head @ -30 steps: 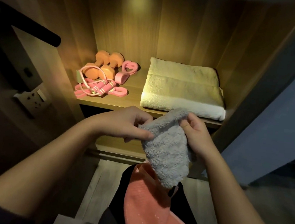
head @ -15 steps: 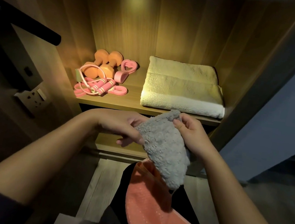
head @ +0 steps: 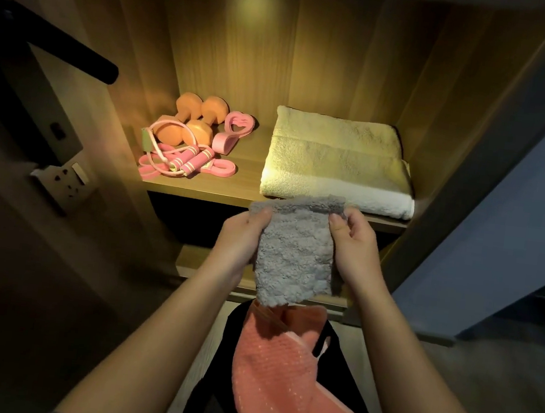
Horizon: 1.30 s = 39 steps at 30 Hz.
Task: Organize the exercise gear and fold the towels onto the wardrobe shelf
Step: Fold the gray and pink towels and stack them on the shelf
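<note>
Grey towel [head: 295, 249] now spread flatter; left hand [head: 240, 236], right hand [head: 352, 241] fingers pinching top corners

Small grey towel [head: 295, 249]: fluffy, nubbly cloth, matt.
Folded yellow-and-white towel [head: 337, 159]: looped terry cloth, matt.
Wooden wardrobe shelf [head: 198, 188]: smooth grained wood, soft sheen.
Orange dumbbells [head: 191, 119]: smooth, matt coating.
Coral towel [head: 281, 384]: ribbed cloth.

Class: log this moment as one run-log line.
left hand: grips grey towel | right hand: grips it | yellow towel: folded, shelved
</note>
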{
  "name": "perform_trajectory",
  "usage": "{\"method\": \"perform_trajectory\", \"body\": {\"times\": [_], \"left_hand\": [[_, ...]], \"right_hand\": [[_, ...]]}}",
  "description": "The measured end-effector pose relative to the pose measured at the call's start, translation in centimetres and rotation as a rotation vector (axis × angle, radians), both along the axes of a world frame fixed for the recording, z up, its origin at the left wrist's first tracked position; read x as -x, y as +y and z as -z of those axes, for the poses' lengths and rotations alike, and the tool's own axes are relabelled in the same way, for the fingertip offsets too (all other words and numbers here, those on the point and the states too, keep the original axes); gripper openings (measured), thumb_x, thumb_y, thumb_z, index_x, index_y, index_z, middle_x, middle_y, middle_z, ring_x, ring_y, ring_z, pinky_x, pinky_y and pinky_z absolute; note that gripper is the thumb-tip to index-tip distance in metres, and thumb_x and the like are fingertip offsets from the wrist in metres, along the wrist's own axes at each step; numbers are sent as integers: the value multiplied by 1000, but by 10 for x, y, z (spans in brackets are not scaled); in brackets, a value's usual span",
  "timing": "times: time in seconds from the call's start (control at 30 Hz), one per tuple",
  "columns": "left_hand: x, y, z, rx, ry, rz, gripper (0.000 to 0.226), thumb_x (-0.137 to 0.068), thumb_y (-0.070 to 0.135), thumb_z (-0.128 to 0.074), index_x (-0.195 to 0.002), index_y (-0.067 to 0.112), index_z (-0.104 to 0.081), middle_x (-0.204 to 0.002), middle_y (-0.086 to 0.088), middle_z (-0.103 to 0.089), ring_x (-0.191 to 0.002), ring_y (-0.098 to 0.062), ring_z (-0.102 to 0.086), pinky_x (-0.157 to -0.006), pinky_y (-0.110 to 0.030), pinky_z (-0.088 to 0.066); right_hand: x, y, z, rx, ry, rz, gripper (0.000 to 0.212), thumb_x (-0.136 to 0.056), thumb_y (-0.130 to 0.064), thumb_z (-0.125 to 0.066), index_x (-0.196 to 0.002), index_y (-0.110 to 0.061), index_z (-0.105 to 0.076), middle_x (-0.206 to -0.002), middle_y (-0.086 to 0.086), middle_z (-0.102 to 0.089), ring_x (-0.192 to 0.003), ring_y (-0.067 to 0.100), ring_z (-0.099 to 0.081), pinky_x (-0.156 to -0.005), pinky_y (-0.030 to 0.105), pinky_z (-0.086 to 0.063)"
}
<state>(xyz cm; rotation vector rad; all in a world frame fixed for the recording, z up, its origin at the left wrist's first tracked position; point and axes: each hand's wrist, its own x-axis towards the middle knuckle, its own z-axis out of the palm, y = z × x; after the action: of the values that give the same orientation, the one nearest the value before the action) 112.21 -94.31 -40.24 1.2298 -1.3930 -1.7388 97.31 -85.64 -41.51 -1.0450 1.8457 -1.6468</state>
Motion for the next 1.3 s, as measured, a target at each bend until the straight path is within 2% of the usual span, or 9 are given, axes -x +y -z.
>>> {"method": "perform_trajectory", "body": {"times": [0.1,0.2,0.37,0.47,0.67,0.77,0.9,1.1,1.3], "left_hand": [[8,9,11,480,-230,-217,24,-101,34,-46,-94,14,-58,-76,5,-57,-75,-14,-57,-61,-30,-35],[12,13,14,700,-252,-229,22,-102,30,-45,-94,12,-55,-70,2,-54,-62,-10,-48,-57,-31,-32],[7,4,22,423,-177,-99,35,-97,38,-53,-74,13,-47,-66,-2,-43,-60,-13,-42,-59,-30,-35],[4,8,25,485,-257,-69,36,-100,34,-49,-72,14,-40,-66,-1,-38,-60,-10,-36,-56,-26,-31],[-5,5,17,701,-210,-89,21,-101,26,-50,-87,11,-54,-67,-6,-50,-59,-9,-41,-53,-20,-31],[-5,5,18,729,-272,-100,21,-100,28,-50,-93,11,-58,-74,-6,-58,-68,-16,-53,-57,-24,-38],[-6,6,23,716,-314,-92,22,-100,30,-50,-90,11,-56,-71,-2,-56,-64,-13,-51,-57,-29,-38],[-5,15,31,815,-217,-110,13,-99,22,-51,-88,16,-56,-63,5,-48,-59,-9,-45,-51,-18,-32],[-5,10,32,600,-127,-59,28,-99,27,-52,-72,23,-45,-62,5,-41,-55,-4,-37,-53,-24,-31]], "right_hand": [[-11,4,7,-30,127,98,28,-102,-17,-46,-76,-26,-42,-63,-8,-40,-51,-3,-37,-50,15,-30],[-17,6,13,-52,202,206,25,-103,-17,-43,-79,-25,-44,-62,-6,-43,-52,-1,-39,-47,17,-28],[-11,8,16,-83,146,219,25,-104,-21,-40,-80,-14,-45,-66,-2,-42,-54,2,-35,-49,19,-29],[-5,8,19,-147,31,126,24,-103,-29,-41,-86,-16,-52,-77,-2,-50,-67,3,-44,-60,21,-35],[5,10,17,-78,-659,-134,53,-85,-54,-58,-120,-15,-63,-111,6,-73,-103,20,-70,-81,32,-57],[3,11,18,-74,-671,-223,61,-74,-61,-67,-114,-15,-68,-114,8,-72,-107,21,-68,-78,27,-57],[2,14,21,-74,-639,-250,74,-65,-62,-79,-117,-11,-63,-119,13,-68,-109,40,-61,-83,41,-47],[-8,3,22,-65,-366,91,24,-97,-31,-59,-103,-8,-58,-113,26,-63,-109,44,-59,-96,62,-46],[-5,3,18,-17,-411,51,10,-93,-19,-64,-102,-19,-60,-113,16,-67,-112,33,-62,-100,55,-47]]}}
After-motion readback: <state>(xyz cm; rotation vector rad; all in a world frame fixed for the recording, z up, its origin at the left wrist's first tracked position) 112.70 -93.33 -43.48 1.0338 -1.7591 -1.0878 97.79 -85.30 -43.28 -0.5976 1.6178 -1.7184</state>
